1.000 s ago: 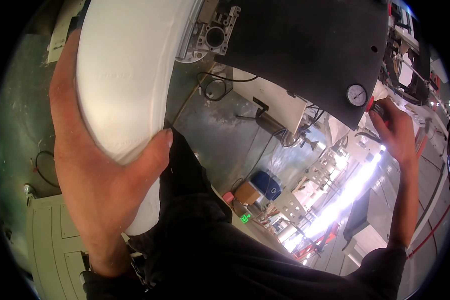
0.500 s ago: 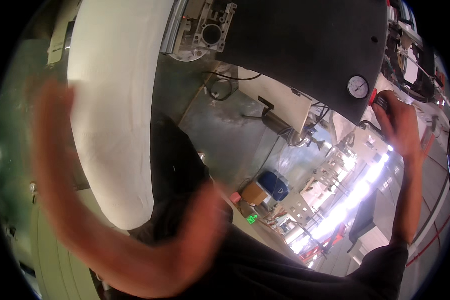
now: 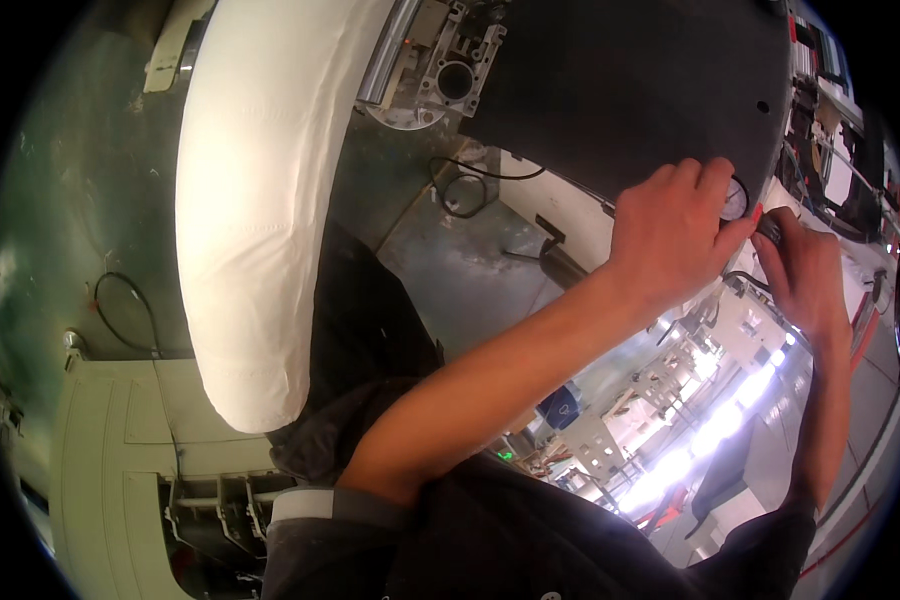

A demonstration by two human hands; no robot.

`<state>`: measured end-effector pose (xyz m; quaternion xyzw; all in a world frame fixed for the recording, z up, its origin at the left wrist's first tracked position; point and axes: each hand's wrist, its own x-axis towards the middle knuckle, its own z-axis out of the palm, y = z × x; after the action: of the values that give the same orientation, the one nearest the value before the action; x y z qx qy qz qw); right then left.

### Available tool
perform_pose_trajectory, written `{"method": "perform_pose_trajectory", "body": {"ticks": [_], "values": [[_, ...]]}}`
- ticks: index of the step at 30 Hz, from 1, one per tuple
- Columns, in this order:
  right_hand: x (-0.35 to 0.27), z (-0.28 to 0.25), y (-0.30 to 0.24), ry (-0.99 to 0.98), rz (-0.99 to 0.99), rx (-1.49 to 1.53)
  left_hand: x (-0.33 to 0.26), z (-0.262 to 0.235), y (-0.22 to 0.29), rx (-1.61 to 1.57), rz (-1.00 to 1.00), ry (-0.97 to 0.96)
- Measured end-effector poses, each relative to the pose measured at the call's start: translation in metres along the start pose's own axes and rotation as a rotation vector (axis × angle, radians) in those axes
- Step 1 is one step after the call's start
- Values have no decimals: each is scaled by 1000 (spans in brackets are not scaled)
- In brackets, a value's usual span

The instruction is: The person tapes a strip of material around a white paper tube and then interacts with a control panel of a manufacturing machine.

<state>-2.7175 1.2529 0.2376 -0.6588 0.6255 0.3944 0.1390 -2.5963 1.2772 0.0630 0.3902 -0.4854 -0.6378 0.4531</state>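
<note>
My right hand [image 3: 808,268] is closed around a ribbed black knob [image 3: 770,229] at the right edge of a large dark panel [image 3: 630,80]. A small red piece [image 3: 757,213] shows beside the knob. My left arm reaches across to the right, and my left hand [image 3: 670,230] lies over the panel's lower right corner. Its fingers are bent with the thumb apart, the thumb tip by the red piece. Behind these fingers a round white dial gauge [image 3: 735,198] is partly covered. Whether the left fingertips press on the gauge or only the panel, I cannot tell.
A long, rounded, white cloth-covered form [image 3: 250,230] stands at the left. Metal machine fittings [image 3: 458,75] sit between it and the panel. Below left is a pale green cabinet [image 3: 120,430]. A black cable [image 3: 485,175] hangs under the panel, and a blue bin [image 3: 558,408] stands farther off.
My left hand, blurred at the left of the white form before, has swung right to the gauge and panel corner. The right hand stays at the knob. The view has shifted slightly.
</note>
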Motion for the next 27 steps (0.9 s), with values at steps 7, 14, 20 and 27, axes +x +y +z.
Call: {"method": "perform_pose_trajectory", "body": {"ticks": [7, 14, 20, 27], "values": [[-2, -9, 0, -61, 8, 12, 2, 2, -6, 43, 79, 51], [7, -23, -17, -91, 13, -75, 2, 9, -9, -8, 54, 147], [7, -9, 16, -236, 137, 235, 4, 7, -9, -10, 61, 134], [2, 5, 34, -607, 857, 1765, 2, 5, -9, -17, 62, 107]]}}
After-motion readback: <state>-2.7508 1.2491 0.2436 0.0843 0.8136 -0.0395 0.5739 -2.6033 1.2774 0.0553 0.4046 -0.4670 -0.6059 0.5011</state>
